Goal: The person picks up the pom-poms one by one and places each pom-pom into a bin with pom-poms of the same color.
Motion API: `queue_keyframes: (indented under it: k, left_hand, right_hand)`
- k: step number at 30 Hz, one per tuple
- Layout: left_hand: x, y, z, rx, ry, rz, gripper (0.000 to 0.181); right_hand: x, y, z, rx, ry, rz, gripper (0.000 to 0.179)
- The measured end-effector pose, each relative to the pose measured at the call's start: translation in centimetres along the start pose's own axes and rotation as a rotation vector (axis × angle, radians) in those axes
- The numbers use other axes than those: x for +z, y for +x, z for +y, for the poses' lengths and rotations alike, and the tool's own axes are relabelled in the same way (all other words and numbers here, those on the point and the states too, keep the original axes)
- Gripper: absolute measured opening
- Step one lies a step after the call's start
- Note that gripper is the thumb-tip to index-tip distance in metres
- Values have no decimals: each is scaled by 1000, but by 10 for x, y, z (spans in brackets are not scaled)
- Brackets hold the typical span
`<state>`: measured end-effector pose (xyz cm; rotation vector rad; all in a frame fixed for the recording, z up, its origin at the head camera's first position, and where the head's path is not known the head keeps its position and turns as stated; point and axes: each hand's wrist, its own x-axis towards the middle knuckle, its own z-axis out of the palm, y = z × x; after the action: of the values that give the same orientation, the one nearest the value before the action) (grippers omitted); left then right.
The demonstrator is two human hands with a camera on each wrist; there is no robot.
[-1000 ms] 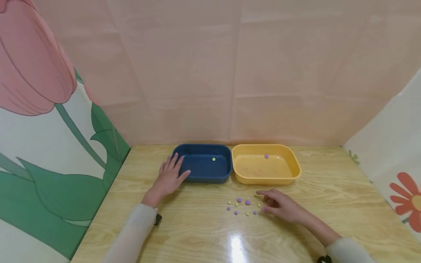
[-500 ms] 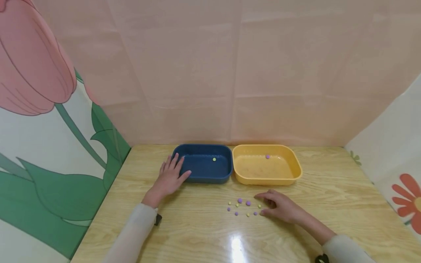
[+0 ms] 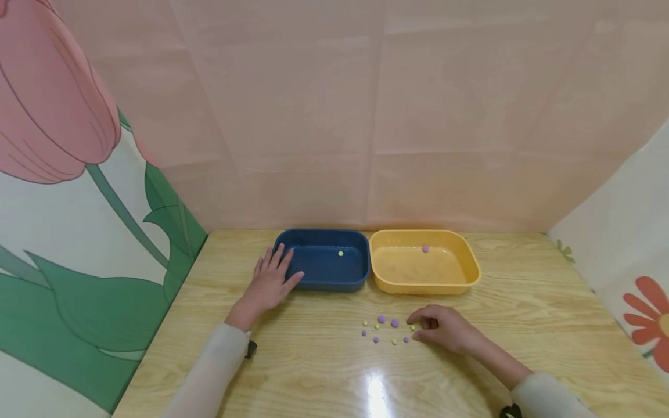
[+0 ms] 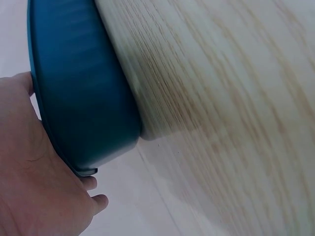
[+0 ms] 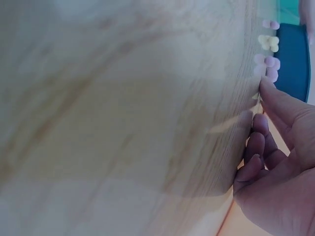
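Note:
My left hand (image 3: 268,284) rests spread over the left end of the blue tray (image 3: 321,287), fingers and thumb across its rim. In the left wrist view, fingertips show past the edge of the tray (image 4: 83,88). My right hand (image 3: 446,328) is low over the table, thumb and index finger apart on either side of a small round yellow piece (image 3: 412,328). Its other fingers are curled in. Just left of it lie several small purple and yellow pieces, among them a larger purple piece (image 3: 395,323) and a small purple piece (image 3: 406,339).
A yellow tray (image 3: 425,288) stands against the blue one, with a purple piece (image 3: 425,249) inside. One yellow piece (image 3: 341,253) lies in the blue tray. Behind both trays rises a pink backdrop (image 3: 366,145). The wooden table (image 3: 313,360) reflects a bright light near the front.
The right hand has shifted slightly, and its index finger has bent in closer around the yellow piece. My left hand has stayed on the blue tray.

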<state>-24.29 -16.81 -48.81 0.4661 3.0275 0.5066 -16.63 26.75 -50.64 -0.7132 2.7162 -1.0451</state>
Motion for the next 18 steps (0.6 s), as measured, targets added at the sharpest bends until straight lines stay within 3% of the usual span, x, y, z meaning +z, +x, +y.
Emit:
queue_keyframes:
  k: [8, 18]
  left_hand:
    - [-1, 0, 1, 6, 0, 0, 81]
    - [0, -1, 0, 5, -13, -4, 82]
  right_hand:
    - [2, 0, -1, 83, -10, 1, 13]
    - [0, 6, -7, 44, -32, 11, 9]
